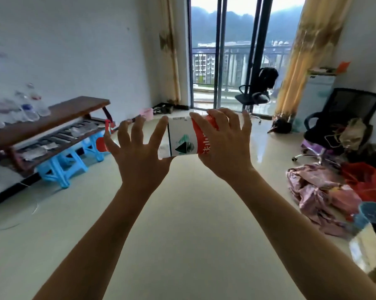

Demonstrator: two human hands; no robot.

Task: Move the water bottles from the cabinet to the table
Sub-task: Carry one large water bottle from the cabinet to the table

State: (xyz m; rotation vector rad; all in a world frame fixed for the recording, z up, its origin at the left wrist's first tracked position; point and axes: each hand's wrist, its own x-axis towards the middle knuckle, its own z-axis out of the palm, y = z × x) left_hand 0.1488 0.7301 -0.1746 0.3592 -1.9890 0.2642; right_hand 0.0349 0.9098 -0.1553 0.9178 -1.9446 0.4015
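A water bottle (181,137) with a red and white label lies sideways in mid-air in front of me, its red cap (101,144) pointing left. My left hand (139,152) holds its neck end with fingers spread round it. My right hand (224,146) grips the red part of the label near the base. At the far left, several clear water bottles (29,110) stand blurred on a low brown wooden table (74,109).
Blue plastic stools (62,167) stand under the table's lower shelf. Black office chairs (256,92) sit by the glass balcony door and at the right wall. A heap of cloth and bags (325,189) lies on the floor at right. Pale tiled floor stretches ahead.
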